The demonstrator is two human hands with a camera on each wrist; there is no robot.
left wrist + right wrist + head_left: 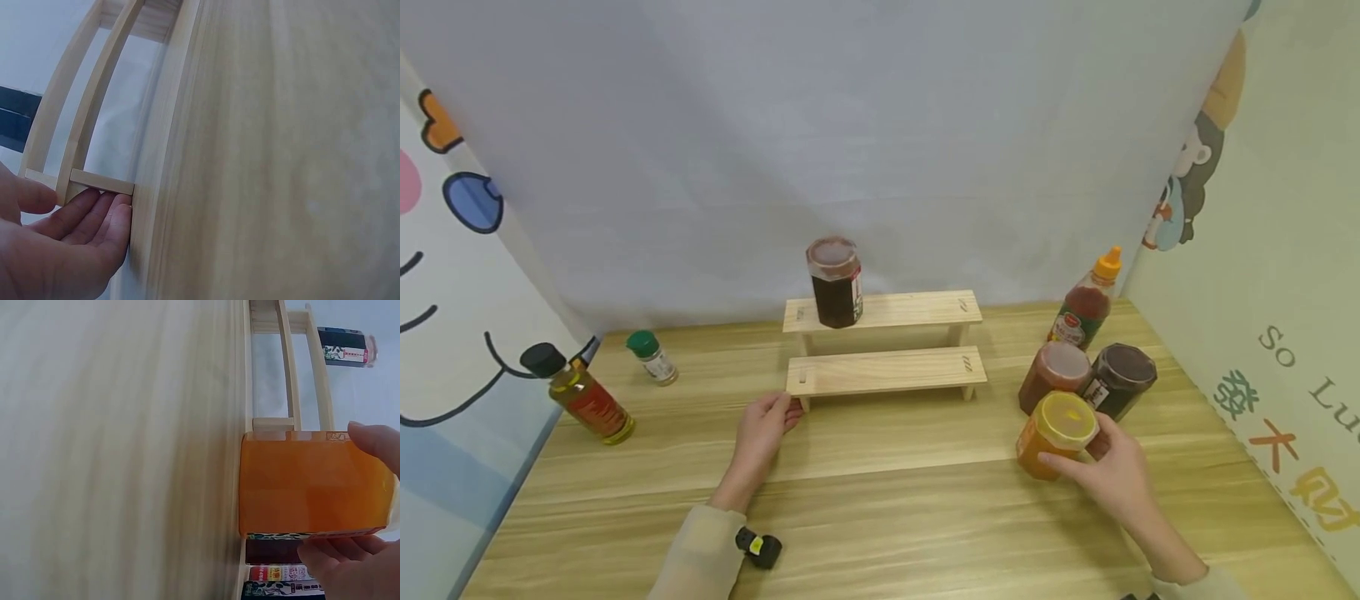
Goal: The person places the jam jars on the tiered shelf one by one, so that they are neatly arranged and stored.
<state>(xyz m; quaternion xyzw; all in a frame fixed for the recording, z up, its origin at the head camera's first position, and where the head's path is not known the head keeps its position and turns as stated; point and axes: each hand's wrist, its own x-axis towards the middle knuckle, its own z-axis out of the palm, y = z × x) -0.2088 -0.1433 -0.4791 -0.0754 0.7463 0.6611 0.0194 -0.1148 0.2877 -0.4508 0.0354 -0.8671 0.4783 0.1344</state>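
Note:
My right hand (1116, 467) grips a jar of orange contents with a yellow lid (1058, 435), thumb and fingers on opposite sides. In the right wrist view the orange jar (306, 484) has its base right at the tabletop. At the left end of a two-step wooden rack (887, 372), my left hand (763, 429) holds the lower step's corner. The left wrist view shows its thumb (39, 195) by the board and the fingers curled beside the leg (103, 181). A dark jar (837, 287) stands on the upper step, toward the left.
Behind the orange jar are a reddish jar (1054, 379), a dark jar with a black lid (1117, 382) and a sauce bottle with an orange cap (1086, 304). On the left stand an oil bottle (587, 400) and a green-capped shaker (653, 358). A pale curtain (880, 150) hangs behind.

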